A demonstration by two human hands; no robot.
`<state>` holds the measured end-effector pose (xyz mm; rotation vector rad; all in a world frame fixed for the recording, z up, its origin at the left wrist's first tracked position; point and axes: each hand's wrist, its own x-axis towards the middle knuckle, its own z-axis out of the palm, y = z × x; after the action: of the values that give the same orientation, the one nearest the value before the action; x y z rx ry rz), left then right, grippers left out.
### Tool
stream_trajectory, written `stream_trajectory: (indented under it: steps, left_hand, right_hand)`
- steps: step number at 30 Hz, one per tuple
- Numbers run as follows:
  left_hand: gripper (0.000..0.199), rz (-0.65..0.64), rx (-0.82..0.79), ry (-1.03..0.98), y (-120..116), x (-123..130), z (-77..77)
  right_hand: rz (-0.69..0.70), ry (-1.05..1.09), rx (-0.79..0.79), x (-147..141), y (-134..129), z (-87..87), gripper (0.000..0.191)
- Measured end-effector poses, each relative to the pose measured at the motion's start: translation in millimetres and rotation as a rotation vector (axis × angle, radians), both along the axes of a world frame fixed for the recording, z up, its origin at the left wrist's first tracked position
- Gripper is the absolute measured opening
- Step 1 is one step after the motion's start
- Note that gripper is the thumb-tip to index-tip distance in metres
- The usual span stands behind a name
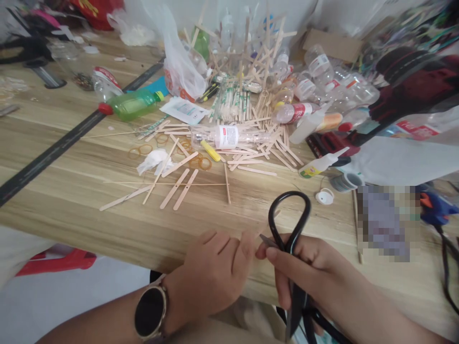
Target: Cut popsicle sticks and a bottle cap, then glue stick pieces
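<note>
My right hand (308, 267) holds a pair of black-handled scissors (289, 217). They are spread wide, with one handle loop standing up over the table edge, one blade pointing down and the other blade's tip poking out past my thumb. My left hand (217, 272), with a round dark watch on its wrist, is closed just left of that tip. Its fingers curl together, and anything between them is too small or hidden to make out. Beyond the hands lie two flat wooden craft sticks (185, 189) side by side, and a short stick (227, 184) touching a long thin skewer (143, 183).
Behind is a clear plastic bottle (229, 137) on scattered craft sticks, with a yellow tool (210, 150) and rubber bands (204, 164). A green bottle (134, 105) lies left, a glue bottle (319, 166) right. A blue glue gun (439, 205) sits at the right edge.
</note>
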<state>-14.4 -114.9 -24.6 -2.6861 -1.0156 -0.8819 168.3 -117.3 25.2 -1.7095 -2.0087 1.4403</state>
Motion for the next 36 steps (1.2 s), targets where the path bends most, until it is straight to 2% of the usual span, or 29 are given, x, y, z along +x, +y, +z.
stream_trajectory:
  steps: [1,2,3,6,7,8,9,10,14,15,16,18,21,25,27,28,29,31,36]
  left_hand:
    - [0.029,-0.005,-0.016,0.001,0,0,-0.8]
    - [0.029,-0.002,-0.067,-0.015,0,0,-0.8]
    - [0.029,0.006,-0.149,-0.046,0,1,0.0]
    - [0.029,0.042,-0.448,-0.19,-3,2,5.2]
    - [0.029,0.057,-0.512,-0.225,-4,2,6.8]
    - [0.03,0.069,-0.535,-0.239,-5,2,7.9]
    - [0.031,0.08,-0.518,-0.227,-5,2,8.2]
    - [0.031,0.084,-0.466,-0.192,-5,2,7.7]
    - [0.029,0.022,-0.13,-0.032,-2,2,1.8]
    - [0.029,0.013,-0.106,-0.04,-2,2,1.0]
    - [0.028,0.014,-0.142,-0.078,-3,2,1.0]
    - [0.026,0.058,-0.367,-0.233,-5,3,3.6]
    - [0.026,0.111,-0.855,-0.552,-11,6,11.3]
    - [0.036,0.053,-1.488,-0.912,-8,6,18.9]
    - [0.038,-0.05,-1.745,-1.155,-3,3,21.2]
    - [0.038,-0.108,-1.802,-1.279,0,1,22.4]
    - [0.038,-0.152,-1.787,-1.373,2,0,23.4]
    - [0.038,-0.14,-1.648,-1.391,3,-2,25.3]
    - [0.03,0.022,-1.414,-0.907,-11,1,27.0]
  right_hand:
    - [-0.014,0.001,-0.038,0,-1,-0.1,0.064]
    - [0.007,-0.015,0.037,2,-2,-2.1,0.063]
    - [0.073,-0.048,0.205,5,-2,-5.8,0.059]
    - [0.367,-0.261,0.896,18,-2,-20.8,0.043]
    - [0.44,-0.336,1.048,21,-2,-24.6,0.041]
    - [0.475,-0.377,1.125,22,-1,-26.7,0.041]
    - [0.463,-0.374,1.118,22,0,-26.8,0.04]
    - [0.411,-0.324,1.035,19,1,-24.9,0.039]
    - [0.108,-0.007,0.425,3,3,-8.4,0.05]
    - [0.065,0.04,0.341,0,3,-5.3,0.051]
    - [0.035,0.074,0.323,-1,3,-3.6,0.05]
    - [0.017,0.107,0.414,-1,2,-3.6,0.042]
    - [0.052,0.104,0.627,3,1,-8.3,0.027]
    - [0.16,0.119,0.72,11,-1,-15.6,0.023]
    - [0.234,0.088,0.754,15,-3,-19.1,0.026]
    - [0.272,0.062,0.781,17,-5,-20.2,0.026]
    - [0.299,0.034,0.812,19,-7,-20.6,0.026]
    - [0.304,-0.026,0.831,22,-12,-18.3,0.027]
    - [0.126,-0.115,0.768,20,-18,1.2,0.019]
